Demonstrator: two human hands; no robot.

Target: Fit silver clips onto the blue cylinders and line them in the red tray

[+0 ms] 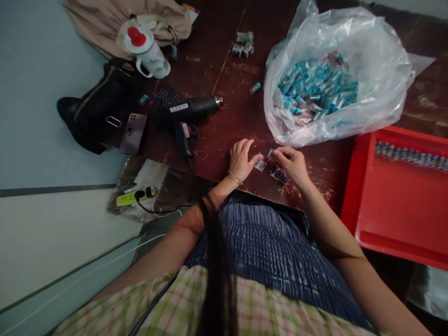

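Note:
My left hand (242, 158) rests over the dark red table with its fingers apart, its thumb at the edge of a small printed piece (260, 164). To its right, my right hand (293, 163) pinches another small printed piece (270, 153) between thumb and fingertips. A little pile of dark printed pieces (279, 174) lies just below that pinch, beside the right hand. What is printed on the pieces is too small to read.
A clear plastic bag (381, 93) of blue-capped vials stands at the upper right. A red tray (402, 200) holds a row of small items. Left are a heat gun (189, 109), phone (133, 134), mug (154, 58), black bag (101, 102) and power strip (128, 199).

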